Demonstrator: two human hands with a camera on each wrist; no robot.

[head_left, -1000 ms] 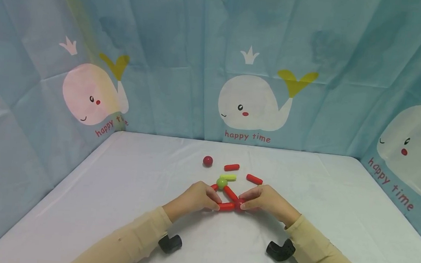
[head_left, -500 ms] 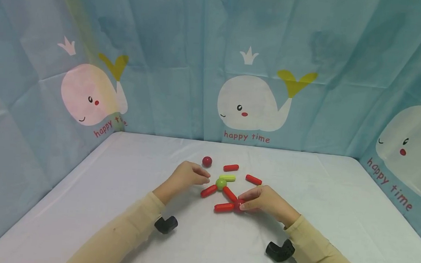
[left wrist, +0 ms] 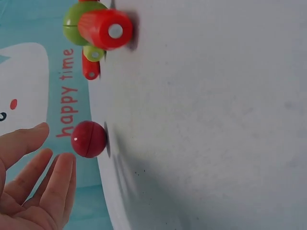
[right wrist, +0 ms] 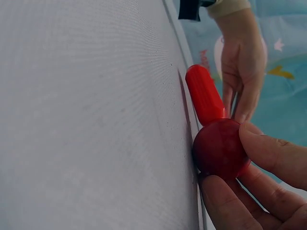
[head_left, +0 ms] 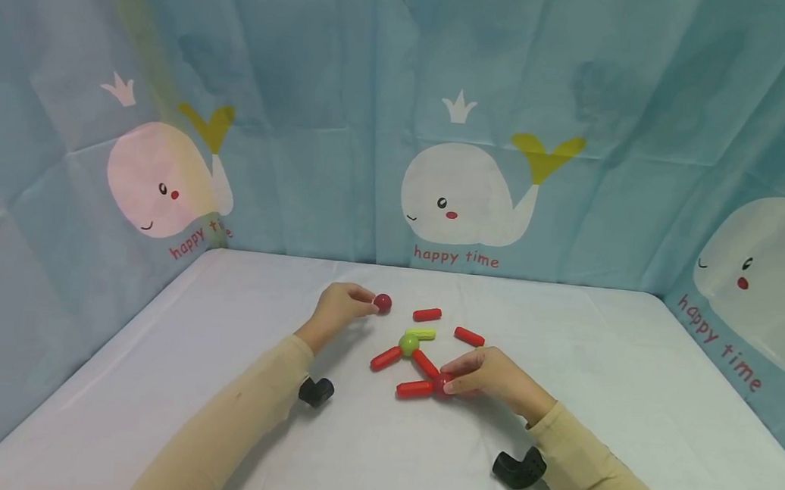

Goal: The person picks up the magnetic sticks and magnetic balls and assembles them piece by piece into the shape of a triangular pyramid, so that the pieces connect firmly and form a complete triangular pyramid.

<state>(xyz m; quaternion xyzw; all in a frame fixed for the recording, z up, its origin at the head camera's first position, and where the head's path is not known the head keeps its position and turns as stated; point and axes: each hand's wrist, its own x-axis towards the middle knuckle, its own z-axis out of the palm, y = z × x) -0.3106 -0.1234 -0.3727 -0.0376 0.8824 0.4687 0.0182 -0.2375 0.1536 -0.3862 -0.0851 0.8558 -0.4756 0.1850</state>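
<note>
At the front of the rods, my right hand point(head_left: 501, 375) pinches a dark red ball point(right wrist: 219, 149) between thumb and fingers. A red rod point(head_left: 414, 388) touches that ball and points left. A second red rod point(head_left: 426, 363) runs from it to a green ball point(head_left: 409, 344). From the green ball, another red rod point(head_left: 386, 358) slants to the front left, and a yellow-green rod point(head_left: 421, 333) lies just behind. My left hand point(head_left: 337, 309) is beside a loose red ball point(left wrist: 89, 139) farther back, its thumb and fingers spread and the ball just beyond the fingertips.
Two loose red rods lie on the white table: one rod point(head_left: 427, 315) at the back, another rod point(head_left: 470, 336) to the right. A blue curtain point(head_left: 317, 156) with printed whales stands behind. Dark wrist pieces point(head_left: 520, 468) hang under both forearms.
My left hand has let go of the front red rod and moved back and left to the loose red ball. The right hand has stayed on its ball.
</note>
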